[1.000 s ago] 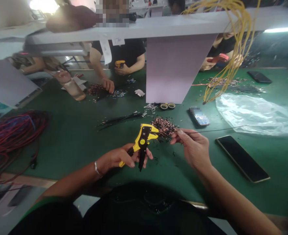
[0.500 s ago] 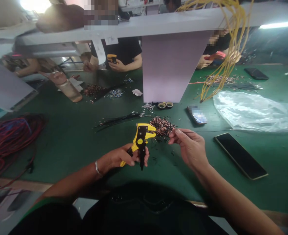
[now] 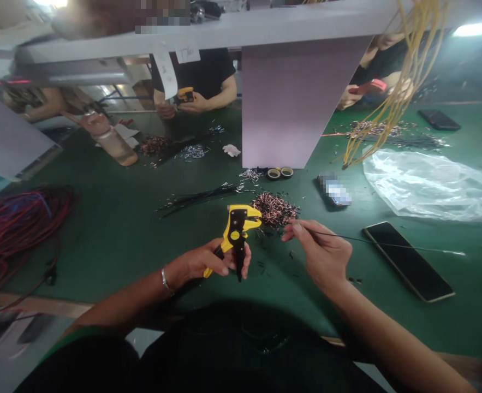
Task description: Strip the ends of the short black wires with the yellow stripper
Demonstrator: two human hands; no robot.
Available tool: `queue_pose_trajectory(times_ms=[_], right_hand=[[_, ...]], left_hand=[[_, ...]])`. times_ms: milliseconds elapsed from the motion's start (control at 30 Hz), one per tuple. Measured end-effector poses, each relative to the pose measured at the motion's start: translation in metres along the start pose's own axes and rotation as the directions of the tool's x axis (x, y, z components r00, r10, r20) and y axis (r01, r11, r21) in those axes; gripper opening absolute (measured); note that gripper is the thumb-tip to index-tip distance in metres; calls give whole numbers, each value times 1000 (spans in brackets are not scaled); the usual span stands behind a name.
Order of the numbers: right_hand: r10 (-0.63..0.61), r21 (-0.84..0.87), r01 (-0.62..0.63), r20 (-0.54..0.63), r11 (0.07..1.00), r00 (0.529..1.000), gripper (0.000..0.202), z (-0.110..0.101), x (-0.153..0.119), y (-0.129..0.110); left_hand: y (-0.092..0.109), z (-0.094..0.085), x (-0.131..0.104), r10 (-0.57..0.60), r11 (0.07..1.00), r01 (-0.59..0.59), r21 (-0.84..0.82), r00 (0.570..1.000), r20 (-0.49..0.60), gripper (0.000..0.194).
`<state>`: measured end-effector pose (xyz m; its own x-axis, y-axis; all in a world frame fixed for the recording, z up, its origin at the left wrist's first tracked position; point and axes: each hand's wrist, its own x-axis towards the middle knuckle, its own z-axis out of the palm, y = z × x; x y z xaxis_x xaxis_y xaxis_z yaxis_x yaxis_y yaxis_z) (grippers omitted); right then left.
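My left hand [image 3: 214, 261] is wrapped round the handles of a yellow and black wire stripper [image 3: 237, 234], its jaws pointing right. Thumb and fingers of my right hand [image 3: 322, 248] pinch a thin black wire [image 3: 359, 238], which runs off to the right above a dark phone and ends in a pale tip. Between the stripper's jaws and my right fingertips there is a gap. Just behind them lies a heap of short copper-coloured and black wire bits [image 3: 275, 208]. A bundle of black wires [image 3: 200, 197] rests on the table to the left of the heap.
A coil of red wire [image 3: 23, 234] lies at the left. On the right are a large phone [image 3: 408, 262], a smaller phone [image 3: 334, 191] and a clear plastic bag [image 3: 429, 185]. Tape rolls [image 3: 279, 173] sit by an upright panel [image 3: 285, 103]. Yellow wires [image 3: 388, 109] hang down. Co-workers sit opposite.
The right hand has shifted slightly right, and the wire's far end now slopes down across the large phone. The stripper stays almost where it was. The view has tilted a little.
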<state>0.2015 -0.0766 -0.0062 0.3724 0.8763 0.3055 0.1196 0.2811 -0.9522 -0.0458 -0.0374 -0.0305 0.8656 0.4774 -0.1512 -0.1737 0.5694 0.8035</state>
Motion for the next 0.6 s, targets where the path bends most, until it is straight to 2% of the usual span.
queue_pose_trajectory(times_ms=[167, 267, 333, 500, 600], right_hand=[[-192, -109, 203, 108, 973, 975, 12, 0, -7, -2], [-348, -117, 371, 181, 921, 920, 18, 0, -10, -5], [-405, -134, 438, 213, 889, 889, 20, 0, -12, -7], [-440, -171, 483, 236, 859, 866, 19, 0, -14, -10], [-415, -159, 453, 223, 877, 882, 19, -1, -13, -9]], left_hand=[[1, 2, 0, -16, 1000, 16, 16, 1000, 6, 56], [0, 1, -1, 5, 1000, -5, 9, 1000, -11, 57], [-1, 0, -2, 9, 1000, -9, 8, 1000, -10, 59], [-3, -4, -4, 1, 1000, -1, 21, 1000, -7, 62], [-4, -5, -4, -1, 1000, 2, 31, 1000, -11, 62]])
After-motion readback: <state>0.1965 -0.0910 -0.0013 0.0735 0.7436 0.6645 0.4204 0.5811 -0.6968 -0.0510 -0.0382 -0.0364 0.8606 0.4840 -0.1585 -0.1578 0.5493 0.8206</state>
